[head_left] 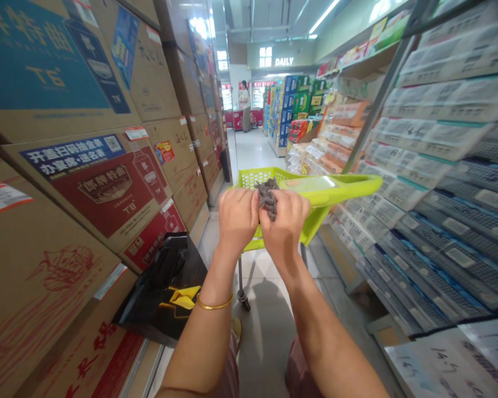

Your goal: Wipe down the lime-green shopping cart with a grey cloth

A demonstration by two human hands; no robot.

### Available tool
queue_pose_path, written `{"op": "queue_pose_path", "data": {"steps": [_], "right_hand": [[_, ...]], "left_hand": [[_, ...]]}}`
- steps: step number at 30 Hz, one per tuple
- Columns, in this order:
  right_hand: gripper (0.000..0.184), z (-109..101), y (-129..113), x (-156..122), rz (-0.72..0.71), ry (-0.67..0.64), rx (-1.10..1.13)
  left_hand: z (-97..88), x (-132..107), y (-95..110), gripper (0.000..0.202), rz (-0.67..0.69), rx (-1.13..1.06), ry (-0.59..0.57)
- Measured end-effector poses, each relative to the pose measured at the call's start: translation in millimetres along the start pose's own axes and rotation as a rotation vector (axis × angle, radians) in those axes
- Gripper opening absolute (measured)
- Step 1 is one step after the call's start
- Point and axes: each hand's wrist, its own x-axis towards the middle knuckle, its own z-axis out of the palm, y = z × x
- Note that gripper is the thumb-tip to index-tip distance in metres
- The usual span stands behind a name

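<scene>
My left hand (237,216) and my right hand (285,224) are raised together in front of me, both closed on a small crumpled grey cloth (268,197) that sticks up between them. A gold bangle (214,303) circles my left wrist. Just behind my hands stands a lime-green shopping cart (315,193) with a mesh basket; its inside is hidden.
Stacked brown cartons (108,182) wall the left side of the aisle. A black and yellow bag (166,287) leans at their base. Shelves of packaged goods (440,166) line the right. A person (245,105) stands far down the tiled aisle.
</scene>
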Motion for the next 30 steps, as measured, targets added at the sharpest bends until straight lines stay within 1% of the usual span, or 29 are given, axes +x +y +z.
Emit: {"op": "queue_pose_path", "data": {"steps": [2,4,7,11,14,16,19,23,25,27,30], "right_hand": [[0.026,0.5,5.7,0.1,-0.035,-0.009,-0.02],[0.027,-1.6,16.7,2.7,-0.064,-0.005,-0.057],[0.027,-8.1,37.2,9.8,-0.07,0.049,-0.107],[0.026,-19.9,62.6,20.5,0.011,0.171,-0.165],[0.024,-26.0,71.7,24.7,0.059,0.221,-0.184],[0.024,-26.3,69.4,24.7,0.061,0.219,-0.181],[0.025,-19.5,53.3,19.9,0.042,0.175,-0.152],[0.026,-2.1,21.6,7.1,-0.036,0.038,-0.058],[0.027,5.6,10.4,1.3,-0.052,-0.037,-0.019],[0.029,9.8,5.9,-1.3,-0.05,-0.081,-0.008],[0.029,8.3,11.7,2.0,-0.048,-0.084,-0.035]], "left_hand": [[0.7,-0.6,-2.7,0.04,0.007,0.006,-0.002],[0.8,-1.0,-5.1,0.039,0.023,0.013,-0.012],[0.9,-1.5,-7.6,0.037,0.041,0.009,-0.028],[0.9,-1.9,-9.5,0.038,0.049,-0.004,-0.023],[1.1,-2.3,-9.8,0.039,0.051,0.003,0.008],[1.8,-2.6,-9.9,0.039,0.046,0.007,0.023],[3.5,-2.7,-10.7,0.038,0.033,0.012,0.034],[5.8,-1.8,-14.2,0.039,0.027,0.026,0.034],[6.2,-1.3,-16.5,0.04,0.034,0.028,0.038],[5.9,-0.8,-18.5,0.04,0.042,0.027,0.04],[4.9,-0.5,-20.2,0.04,0.048,0.025,0.033]]}}
